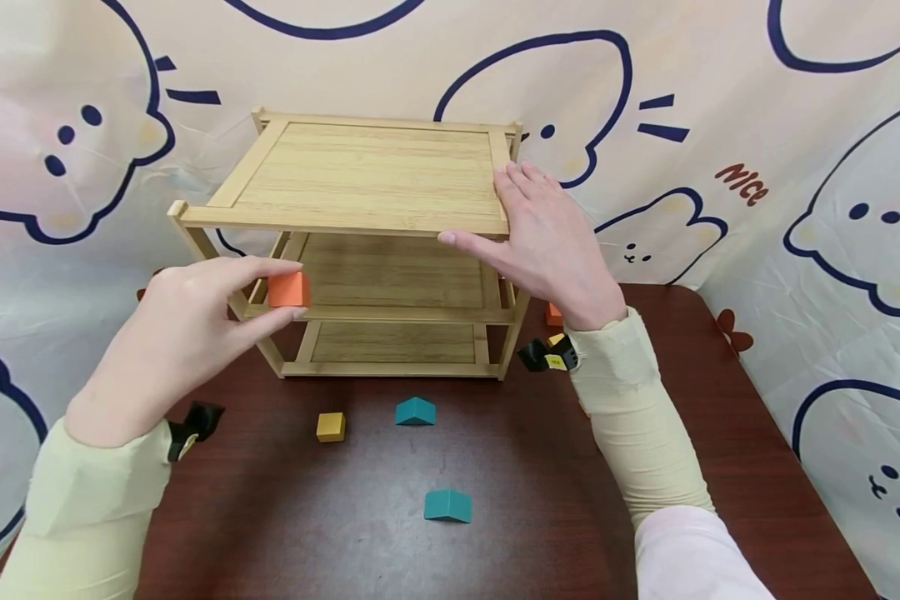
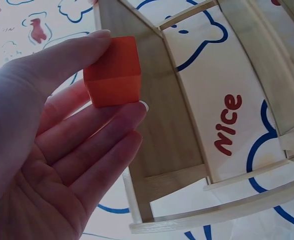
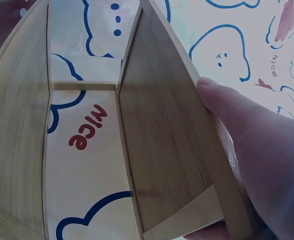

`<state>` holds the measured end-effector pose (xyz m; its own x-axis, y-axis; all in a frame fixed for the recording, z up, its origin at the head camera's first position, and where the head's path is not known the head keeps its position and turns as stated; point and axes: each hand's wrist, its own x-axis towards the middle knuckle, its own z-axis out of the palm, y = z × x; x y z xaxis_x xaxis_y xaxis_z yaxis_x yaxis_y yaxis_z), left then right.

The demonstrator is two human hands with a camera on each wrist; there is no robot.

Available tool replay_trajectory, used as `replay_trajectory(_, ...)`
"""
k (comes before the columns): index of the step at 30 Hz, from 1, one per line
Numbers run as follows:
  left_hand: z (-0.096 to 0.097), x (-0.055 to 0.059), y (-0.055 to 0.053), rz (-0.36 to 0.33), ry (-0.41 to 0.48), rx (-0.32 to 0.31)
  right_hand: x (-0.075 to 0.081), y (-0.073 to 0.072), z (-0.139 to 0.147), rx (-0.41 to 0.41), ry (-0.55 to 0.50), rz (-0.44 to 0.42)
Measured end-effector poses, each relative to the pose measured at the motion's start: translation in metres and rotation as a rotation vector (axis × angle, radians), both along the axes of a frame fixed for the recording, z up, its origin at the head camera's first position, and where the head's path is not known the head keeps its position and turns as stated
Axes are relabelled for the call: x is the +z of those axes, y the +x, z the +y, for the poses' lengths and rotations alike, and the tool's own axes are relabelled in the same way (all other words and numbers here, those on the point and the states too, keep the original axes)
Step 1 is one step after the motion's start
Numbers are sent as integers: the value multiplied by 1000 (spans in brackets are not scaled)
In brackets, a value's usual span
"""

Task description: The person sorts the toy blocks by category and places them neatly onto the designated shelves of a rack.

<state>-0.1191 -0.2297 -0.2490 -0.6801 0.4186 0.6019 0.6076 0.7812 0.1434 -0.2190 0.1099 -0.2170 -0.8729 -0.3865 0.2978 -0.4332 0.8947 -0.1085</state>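
Observation:
In the head view my left hand pinches an orange cube between thumb and fingers, in front of the left side of a three-tier wooden shelf. The left wrist view shows the cube against the thumb, with the lower fingers loosely bent. My right hand holds the shelf's top board at its front right corner. Its thumb lies along the front edge, and the other fingers rest over the right side. A bit of one finger shows below the board in the right wrist view.
On the dark table, a yellow cube and two teal wedge blocks, one nearer the shelf and one closer to me, lie ahead of the shelf. An orange block is partly hidden by the right arm. Patterned cloth hangs behind.

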Motion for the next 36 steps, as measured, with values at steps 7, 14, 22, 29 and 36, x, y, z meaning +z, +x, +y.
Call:
replay_trajectory(7, 1, 10, 1, 18, 23, -22, -1, 0, 0, -2, -1, 6)
replay_trajectory(14, 4, 21, -1, 84, 39, -53, -1, 1, 0, -4, -5, 3)
replay_trajectory(22, 6, 34, -7, 141, 25, -62, -1, 0, 0, 0, -12, 18)
replay_trajectory(29, 7, 43, -17, 146, 62, -81, -1, 0, 0, -4, -10, 4)
replay_trajectory(36, 7, 52, -30, 151, 94, -43, -2, 1, 0, -6, -16, -2)
